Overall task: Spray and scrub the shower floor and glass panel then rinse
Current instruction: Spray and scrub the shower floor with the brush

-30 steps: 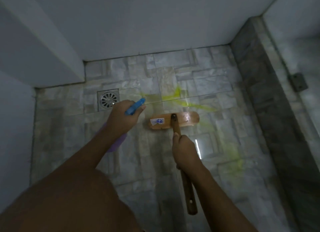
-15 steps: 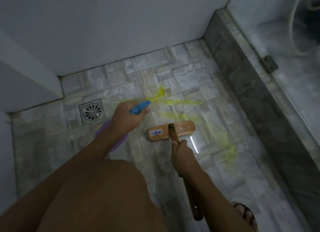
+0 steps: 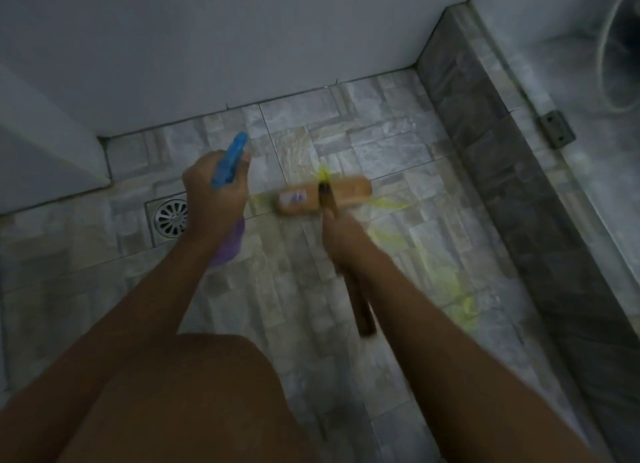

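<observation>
My left hand (image 3: pixel 216 194) grips a spray bottle (image 3: pixel 231 160) with a blue trigger head and a purple body that shows below my wrist. My right hand (image 3: pixel 341 235) holds the brown wooden handle of a scrub brush; its tan wooden head (image 3: pixel 349 190) lies flat on the grey stone-pattern shower floor (image 3: pixel 363 140). Yellow-green cleaner streaks (image 3: pixel 388 206) lie beside and to the right of the brush head. The frame is motion-blurred.
A square metal drain (image 3: pixel 166 220) sits in the floor left of my left hand. White walls stand at the back and left. A dark stone curb (image 3: pixel 512 185) runs along the right, with a metal hinge bracket (image 3: pixel 556 130) and a hose beyond it. My knee fills the bottom.
The brush head has slid forward onto the yellow streaks near the back wall. My left hand has lifted the spray bottle's blue head more upright. The view has shifted.
</observation>
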### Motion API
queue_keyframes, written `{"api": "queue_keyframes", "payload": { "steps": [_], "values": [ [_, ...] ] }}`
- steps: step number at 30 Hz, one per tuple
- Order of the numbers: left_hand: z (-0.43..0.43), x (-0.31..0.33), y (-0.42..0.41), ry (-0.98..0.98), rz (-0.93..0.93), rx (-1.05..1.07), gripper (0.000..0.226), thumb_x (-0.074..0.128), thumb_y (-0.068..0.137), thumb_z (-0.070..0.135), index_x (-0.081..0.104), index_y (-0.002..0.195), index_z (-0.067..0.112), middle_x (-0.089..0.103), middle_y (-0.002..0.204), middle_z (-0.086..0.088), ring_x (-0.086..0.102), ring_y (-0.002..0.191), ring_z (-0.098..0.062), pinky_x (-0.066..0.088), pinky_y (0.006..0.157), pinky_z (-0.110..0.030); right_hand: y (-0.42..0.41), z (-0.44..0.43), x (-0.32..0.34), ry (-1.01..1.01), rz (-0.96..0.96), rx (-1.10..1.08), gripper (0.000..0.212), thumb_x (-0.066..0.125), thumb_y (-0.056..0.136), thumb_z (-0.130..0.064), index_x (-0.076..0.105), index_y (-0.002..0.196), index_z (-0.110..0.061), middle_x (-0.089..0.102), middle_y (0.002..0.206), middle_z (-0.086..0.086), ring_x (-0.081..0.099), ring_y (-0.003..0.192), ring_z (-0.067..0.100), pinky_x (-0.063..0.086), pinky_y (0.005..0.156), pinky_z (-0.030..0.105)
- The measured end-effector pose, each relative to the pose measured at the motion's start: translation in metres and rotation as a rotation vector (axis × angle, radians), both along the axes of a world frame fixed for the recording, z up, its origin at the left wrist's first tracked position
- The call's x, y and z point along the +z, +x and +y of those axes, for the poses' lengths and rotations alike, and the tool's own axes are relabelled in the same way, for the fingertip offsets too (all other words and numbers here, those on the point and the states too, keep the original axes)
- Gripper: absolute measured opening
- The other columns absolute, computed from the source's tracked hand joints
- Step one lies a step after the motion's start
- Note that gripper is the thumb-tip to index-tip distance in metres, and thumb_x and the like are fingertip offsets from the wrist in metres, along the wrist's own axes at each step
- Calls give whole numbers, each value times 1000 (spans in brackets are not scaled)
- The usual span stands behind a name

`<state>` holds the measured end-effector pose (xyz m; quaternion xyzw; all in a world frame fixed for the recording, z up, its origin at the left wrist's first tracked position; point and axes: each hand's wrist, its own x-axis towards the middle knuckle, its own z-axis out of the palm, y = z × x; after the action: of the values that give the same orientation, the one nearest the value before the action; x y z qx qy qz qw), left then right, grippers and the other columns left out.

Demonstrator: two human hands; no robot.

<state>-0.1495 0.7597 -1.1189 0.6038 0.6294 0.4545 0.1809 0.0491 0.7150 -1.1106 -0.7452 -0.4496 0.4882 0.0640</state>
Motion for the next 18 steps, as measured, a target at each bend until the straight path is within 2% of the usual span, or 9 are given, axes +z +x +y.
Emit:
{"api": "queue_keyframes", "payload": {
  "steps": [3, 5, 7, 9, 12, 14, 15, 18],
  "values": [
    [4, -8, -10, -23, -69, 66, 39, 62, 98, 34, 57, 71, 6, 53, 60, -13, 52, 51, -24, 44, 47, -36, -13, 74, -1, 30, 12, -37, 39, 27, 109, -32, 52, 120, -3, 55, 107, 21, 59, 91, 35, 57, 83, 47],
    [7, -9, -17, -36, -131, 113, 34, 61, 98, 38, 62, 80, 9, 61, 66, -19, 63, 55, -25, 53, 48, -41, -14, 76, -10, 36, 1, 8, 40, 26, 109, -34, 51, 117, -4, 58, 113, 22, 63, 95, 39, 57, 85, 53],
    [9, -9, -20, -53, -182, 124, 27, 63, 97, 36, 63, 85, 12, 64, 70, -23, 66, 56, -20, 56, 49, -41, -2, 36, -19, 8, -62, 49, 49, 27, 108, -42, 51, 127, -4, 61, 122, 21, 63, 103, 37, 55, 84, 46],
    [13, -11, -22, -76, -204, 126, 28, 64, 96, 38, 63, 85, 12, 64, 70, -22, 66, 57, -24, 55, 48, -44, 19, -25, -18, -40, -122, 42, 50, 28, 107, -47, 53, 124, -7, 65, 109, 15, 65, 91, 29, 55, 74, 40],
    [19, -18, -26, -84, -199, 139, 41, 63, 95, 43, 64, 82, 4, 62, 68, -24, 62, 57, -37, 51, 48, -49, 53, -73, -4, -95, -183, 3, 49, 27, 105, -51, 52, 114, -10, 65, 97, 14, 66, 83, 30, 59, 68, 49],
    [20, -19, -26, -69, -164, 118, 44, 61, 96, 42, 62, 79, 2, 60, 67, -25, 60, 58, -39, 50, 50, -49, 61, -47, -7, -109, -205, -45, 50, 25, 105, -52, 52, 113, -10, 63, 97, 15, 65, 78, 31, 54, 50, 39],
    [19, -19, -23, -60, -139, 94, 45, 61, 97, 41, 61, 76, 1, 59, 66, -23, 59, 57, -38, 48, 50, -48, 61, -21, -11, -106, -208, -58, 52, 26, 105, -52, 53, 116, -9, 64, 101, 17, 65, 79, 32, 51, 47, 35],
    [15, -16, -7, -42, -33, -10, 42, 62, 97, 31, 57, 70, -2, 55, 63, -18, 53, 53, -32, 43, 49, -42, 45, 65, -20, 5, -155, -75, 58, 26, 106, -49, 54, 130, -4, 61, 122, 22, 64, 94, 37, 55, 58, 40]
  ]
}}
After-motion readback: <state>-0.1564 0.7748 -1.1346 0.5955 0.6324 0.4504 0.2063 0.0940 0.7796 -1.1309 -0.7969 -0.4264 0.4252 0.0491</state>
